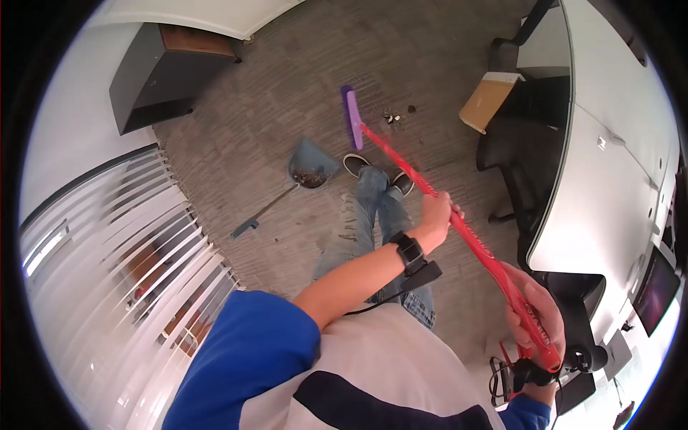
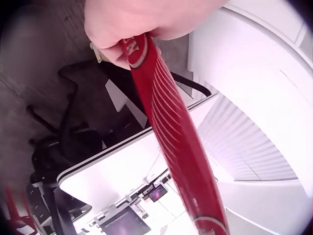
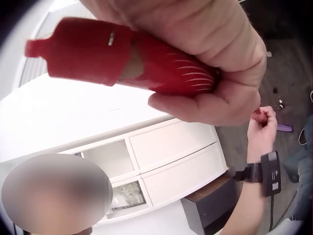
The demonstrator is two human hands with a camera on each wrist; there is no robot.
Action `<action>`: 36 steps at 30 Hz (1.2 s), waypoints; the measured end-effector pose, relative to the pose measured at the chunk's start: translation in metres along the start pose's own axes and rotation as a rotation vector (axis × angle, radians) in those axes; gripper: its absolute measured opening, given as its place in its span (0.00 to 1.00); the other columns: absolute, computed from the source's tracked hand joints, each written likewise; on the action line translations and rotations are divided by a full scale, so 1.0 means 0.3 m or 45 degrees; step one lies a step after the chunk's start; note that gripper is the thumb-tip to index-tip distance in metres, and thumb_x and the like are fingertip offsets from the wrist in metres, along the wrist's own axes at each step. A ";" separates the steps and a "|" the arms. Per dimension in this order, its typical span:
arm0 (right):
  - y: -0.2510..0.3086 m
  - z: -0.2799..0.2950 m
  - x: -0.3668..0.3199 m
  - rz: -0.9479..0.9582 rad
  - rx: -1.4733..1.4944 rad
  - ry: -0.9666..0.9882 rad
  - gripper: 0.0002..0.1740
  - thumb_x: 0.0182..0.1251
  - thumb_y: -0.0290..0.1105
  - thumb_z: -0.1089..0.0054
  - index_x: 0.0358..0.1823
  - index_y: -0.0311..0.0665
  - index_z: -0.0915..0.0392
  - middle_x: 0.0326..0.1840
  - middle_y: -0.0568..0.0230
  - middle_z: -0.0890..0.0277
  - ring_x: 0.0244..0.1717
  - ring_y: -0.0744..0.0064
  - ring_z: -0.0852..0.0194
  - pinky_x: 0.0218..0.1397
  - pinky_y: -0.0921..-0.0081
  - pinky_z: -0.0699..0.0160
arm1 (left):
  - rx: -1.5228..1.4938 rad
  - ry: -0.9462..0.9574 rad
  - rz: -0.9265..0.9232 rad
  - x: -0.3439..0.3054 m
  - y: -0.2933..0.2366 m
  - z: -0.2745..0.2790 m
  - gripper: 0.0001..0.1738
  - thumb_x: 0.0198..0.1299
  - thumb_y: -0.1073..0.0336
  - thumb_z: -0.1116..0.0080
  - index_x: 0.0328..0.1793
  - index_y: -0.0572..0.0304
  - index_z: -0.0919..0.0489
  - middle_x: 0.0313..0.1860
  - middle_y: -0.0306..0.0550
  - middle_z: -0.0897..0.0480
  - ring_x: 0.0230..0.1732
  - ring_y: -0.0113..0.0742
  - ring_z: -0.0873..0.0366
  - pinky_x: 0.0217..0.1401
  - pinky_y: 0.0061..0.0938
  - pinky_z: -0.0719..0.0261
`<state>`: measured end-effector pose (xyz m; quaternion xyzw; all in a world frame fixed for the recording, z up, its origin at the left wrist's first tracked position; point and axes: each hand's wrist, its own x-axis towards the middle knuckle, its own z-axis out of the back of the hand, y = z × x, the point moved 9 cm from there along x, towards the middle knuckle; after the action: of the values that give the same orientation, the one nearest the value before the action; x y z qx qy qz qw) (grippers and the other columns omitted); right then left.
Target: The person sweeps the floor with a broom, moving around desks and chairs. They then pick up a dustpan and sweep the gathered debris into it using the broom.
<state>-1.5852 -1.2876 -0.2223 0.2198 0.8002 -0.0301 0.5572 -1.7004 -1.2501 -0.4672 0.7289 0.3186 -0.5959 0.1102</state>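
A broom with a red handle (image 1: 473,244) and a purple head (image 1: 352,118) slants across the head view, its bristles at the carpet. My left hand (image 1: 436,221) grips the middle of the handle, and in the left wrist view its fingers (image 2: 122,51) wrap round the red shaft. Close to the handle's top end, my right hand (image 1: 539,304) holds on with fingers curled; the red end cap (image 3: 83,51) sticks out past them. Small debris (image 1: 391,116) lies on the carpet just right of the broom head.
A grey dustpan (image 1: 315,159) with dirt in it lies left of my shoes, its handle (image 1: 265,215) pointing toward the blinds (image 1: 136,265). A black chair (image 1: 512,154) and a white desk (image 1: 595,165) stand on the right. Behind the dustpan is a dark cabinet (image 1: 172,75).
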 end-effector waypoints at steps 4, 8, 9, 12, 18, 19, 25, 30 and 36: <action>0.055 -0.012 -0.039 0.815 0.000 0.039 0.41 0.61 0.64 0.72 0.56 0.32 0.37 0.28 0.53 0.31 0.18 0.69 0.33 0.16 0.79 0.36 | -0.191 -0.012 -0.033 -0.087 -0.130 -0.014 0.05 0.56 0.73 0.59 0.28 0.64 0.37 0.23 0.46 0.32 0.22 0.36 0.31 0.26 0.32 0.24; 0.186 -0.098 -0.147 1.783 -0.332 -0.388 0.44 0.58 0.70 0.80 0.46 0.37 0.28 0.35 0.50 0.32 0.35 0.57 0.32 0.41 0.63 0.29 | -0.220 0.120 0.150 -0.174 -0.155 -0.058 0.03 0.56 0.72 0.59 0.30 0.62 0.37 0.25 0.44 0.31 0.26 0.35 0.28 0.34 0.34 0.22; 0.223 -0.168 -0.171 1.936 -0.234 -0.375 0.41 0.56 0.70 0.71 0.40 0.36 0.29 0.33 0.49 0.32 0.43 0.53 0.35 0.53 0.51 0.39 | -0.251 0.122 0.133 -0.196 -0.166 -0.053 0.03 0.56 0.72 0.59 0.30 0.62 0.37 0.25 0.44 0.31 0.26 0.35 0.28 0.34 0.34 0.22; 0.262 -0.416 -0.122 2.109 -0.747 -0.050 0.34 0.54 0.66 0.58 0.26 0.36 0.31 0.30 0.53 0.30 0.39 0.52 0.31 0.48 0.57 0.31 | -0.126 0.107 0.168 -0.225 -0.184 -0.009 0.04 0.56 0.70 0.59 0.29 0.60 0.37 0.24 0.43 0.31 0.28 0.35 0.26 0.36 0.33 0.21; 0.231 -0.384 0.059 2.025 -0.202 -0.216 0.17 0.52 0.17 0.56 0.11 0.39 0.48 0.06 0.68 0.49 0.09 0.75 0.49 0.13 0.77 0.48 | 1.013 0.411 -0.409 -0.253 -0.512 0.205 0.15 0.56 0.60 0.49 0.35 0.67 0.25 0.24 0.47 0.22 0.24 0.32 0.23 0.30 0.26 0.24; 0.245 -0.438 0.031 2.102 -0.365 -0.252 0.16 0.50 0.17 0.57 0.11 0.39 0.49 0.06 0.68 0.51 0.08 0.76 0.52 0.13 0.78 0.51 | 1.406 0.210 -0.888 -0.279 -0.688 0.308 0.13 0.54 0.62 0.50 0.28 0.66 0.23 0.29 0.50 0.21 0.32 0.42 0.22 0.35 0.29 0.24; 0.297 -0.472 0.047 2.173 -0.302 -0.413 0.20 0.60 0.27 0.66 0.10 0.45 0.56 0.05 0.71 0.60 0.08 0.81 0.65 0.15 0.80 0.60 | 2.255 -1.259 -0.858 -0.250 -1.231 1.308 0.29 0.52 0.44 0.49 0.48 0.64 0.27 0.43 0.57 0.23 0.43 0.53 0.25 0.46 0.39 0.28; 0.334 -0.521 0.164 2.250 -0.368 -0.550 0.17 0.51 0.26 0.63 0.09 0.43 0.54 0.04 0.69 0.55 0.07 0.80 0.62 0.14 0.81 0.58 | 2.320 -0.973 -0.513 -0.091 -1.190 1.599 0.38 0.46 0.39 0.46 0.49 0.69 0.26 0.46 0.61 0.24 0.37 0.53 0.23 0.44 0.40 0.26; 0.291 -0.586 0.442 2.131 -0.821 -0.426 0.14 0.51 0.20 0.57 0.10 0.32 0.44 0.11 0.62 0.40 0.12 0.75 0.45 0.15 0.81 0.46 | 1.360 -0.366 0.273 0.087 -0.974 1.792 0.22 0.46 0.49 0.44 0.28 0.66 0.22 0.22 0.50 0.21 0.16 0.38 0.27 0.22 0.33 0.29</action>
<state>-1.7435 -1.1151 -0.2587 0.5548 0.2577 0.5777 0.5404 -2.3016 -1.3061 -0.5705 0.6232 -0.1213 -0.7533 -0.1718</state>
